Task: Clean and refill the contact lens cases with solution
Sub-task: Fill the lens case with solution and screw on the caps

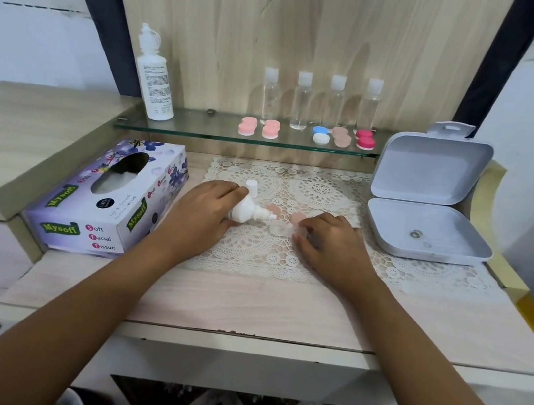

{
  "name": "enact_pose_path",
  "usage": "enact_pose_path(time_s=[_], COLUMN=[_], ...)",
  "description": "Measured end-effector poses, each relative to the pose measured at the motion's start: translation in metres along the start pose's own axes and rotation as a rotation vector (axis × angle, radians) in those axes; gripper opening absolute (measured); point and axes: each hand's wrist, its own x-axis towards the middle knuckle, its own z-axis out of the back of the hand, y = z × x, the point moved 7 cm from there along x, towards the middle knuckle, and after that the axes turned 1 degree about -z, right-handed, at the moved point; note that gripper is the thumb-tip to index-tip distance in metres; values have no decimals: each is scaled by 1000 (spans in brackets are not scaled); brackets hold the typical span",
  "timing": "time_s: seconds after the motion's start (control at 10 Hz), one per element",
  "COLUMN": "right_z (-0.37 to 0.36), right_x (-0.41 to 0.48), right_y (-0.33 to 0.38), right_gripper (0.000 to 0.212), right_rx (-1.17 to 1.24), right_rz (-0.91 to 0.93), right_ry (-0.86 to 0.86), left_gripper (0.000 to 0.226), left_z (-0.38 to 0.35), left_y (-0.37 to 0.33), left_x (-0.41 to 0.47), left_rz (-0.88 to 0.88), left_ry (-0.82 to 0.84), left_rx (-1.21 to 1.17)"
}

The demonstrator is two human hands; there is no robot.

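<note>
Count, centre of frame: 1 small bottle (243, 211), white, lying tilted with its nozzle pointing right; 1 open case (280, 229), clear, on the doily (323, 190) just at the nozzle tip; 2 beige lids (298, 219) flat on the doily just behind that case. A white cap (251, 186) stands up at the bottle's far side (attached or loose, cannot tell).

Hands: apart. Left hand (203, 215) grips the small bottle, fingers wrapped round its body. Right hand (334, 250) pinches the right end of the open case with curled fingertips.

Glass shelf (206, 132), upper middle: 5 closed cases (271, 129) in a row (2 pink, 1 blue-and-white, 1 beige, 1 red). Behind them 4 clear bottles (301, 103) with white caps. At the shelf's left end 1 big bottle (155, 81), white; its print is too small to read.

Left of frame: 1 tissue box (109, 206), purple floral, reads "Mysoft" and "Soft Facial Tissue".

Right of frame: 1 grey box (433, 171), lid open and upright; 1 small metal ring (415, 234) lies in its tray.
</note>
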Motion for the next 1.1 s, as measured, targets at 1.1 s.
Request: enact_pose_path(time_s=[1.1], right_z=[1], right_x=[0], right_y=[2], right_gripper=[28], right_rx=[-33], right_rz=[13], right_ry=[6], left_gripper=[45], left_z=[3], left_y=[-11], left_x=[12], left_rz=[-159], left_ry=[-78], left_rx=[162])
